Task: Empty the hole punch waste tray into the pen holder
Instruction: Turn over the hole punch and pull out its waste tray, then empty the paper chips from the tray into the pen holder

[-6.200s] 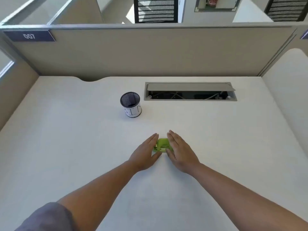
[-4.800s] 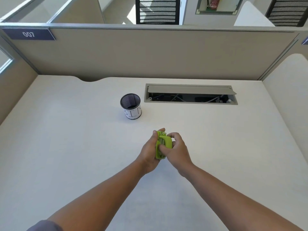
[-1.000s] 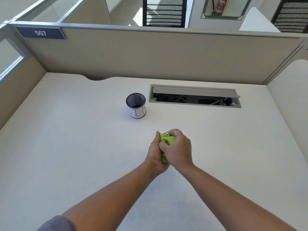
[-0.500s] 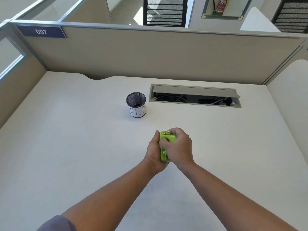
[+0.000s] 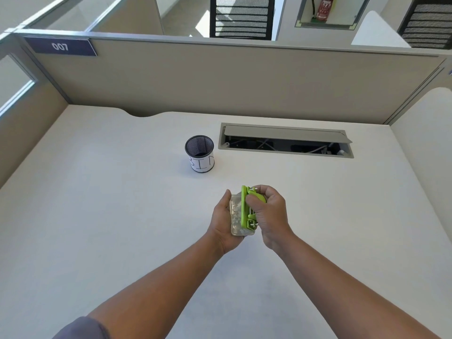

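I hold a lime-green hole punch (image 5: pixel 245 207) on its edge above the desk, my right hand (image 5: pixel 267 211) wrapped around its lever side. Its clear waste tray (image 5: pixel 236 216), with white paper bits inside, has come apart from the green base on the left and lies in the palm of my left hand (image 5: pixel 223 222). The black mesh pen holder (image 5: pixel 200 156), with a white paper label reading "BIN", stands upright on the desk beyond my hands and slightly to the left. Its inside looks dark.
An open cable slot with a grey flap (image 5: pixel 286 140) is set in the white desk (image 5: pixel 97 216) to the right of the pen holder. Beige cubicle partitions (image 5: pixel 220 77) close the desk at the back and on both sides.
The clear waste tray has separated from the green punch body and now shows in my left hand. My hands have drawn slightly apart; half a second ago they were pressed together around the punch.
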The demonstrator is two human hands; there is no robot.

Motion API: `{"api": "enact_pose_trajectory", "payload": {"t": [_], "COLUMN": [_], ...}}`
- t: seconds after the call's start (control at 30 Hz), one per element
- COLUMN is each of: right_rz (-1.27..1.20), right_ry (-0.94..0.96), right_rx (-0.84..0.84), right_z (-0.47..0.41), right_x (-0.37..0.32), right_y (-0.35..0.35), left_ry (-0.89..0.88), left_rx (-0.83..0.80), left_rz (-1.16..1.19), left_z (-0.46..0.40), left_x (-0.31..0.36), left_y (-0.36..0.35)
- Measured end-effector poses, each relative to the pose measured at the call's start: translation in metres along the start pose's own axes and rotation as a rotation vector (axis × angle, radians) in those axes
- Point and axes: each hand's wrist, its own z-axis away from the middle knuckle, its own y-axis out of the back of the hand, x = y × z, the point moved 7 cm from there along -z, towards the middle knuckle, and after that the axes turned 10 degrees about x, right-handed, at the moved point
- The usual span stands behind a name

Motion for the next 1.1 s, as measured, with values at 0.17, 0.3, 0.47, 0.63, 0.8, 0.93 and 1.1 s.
{"api": "enact_pose_trajectory", "payload": {"t": [0.17, 0.3, 0.47, 0.63, 0.8, 0.93, 1.1], "right_rz": [-0.110, -0.177, -0.259, -0.255, 0.088, 0.373, 0.583], "right_ry": [-0.073, -0.102, -0.137, -0.158, -0.051, 0.018, 0.082], "right_rx": [-0.059, -0.115, -0.134, -0.064, 0.064, 0.056, 0.044], "right_z": [-0.005, -0.008, -0.010, -0.019, -0.035, -0.050, -0.067], "right_x": [0.003, 0.003, 0.001, 0.006, 0.014, 0.025, 0.035], "right_y": [0.001, 0.001, 0.006, 0.015, 0.030, 0.035, 0.035], "left_ry": [-0.031, -0.051, -0.059, -0.062, -0.070, -0.061, -0.055], "left_rx": [-0.001, -0.006, 0.006, -0.021, -0.017, -0.008, -0.003], "left_rz": [0.024, 0.024, 0.019, 0.038, 0.046, 0.057, 0.063], "left_z": [-0.001, -0.003, -0.002, -0.001, -0.002, -0.005, -0.008], "left_x": [0.004, 0.007, 0.010, 0.013, 0.019, 0.022, 0.026], "left_y": [0.002, 0.002, 0.004, 0.004, 0.007, 0.011, 0.014]}}
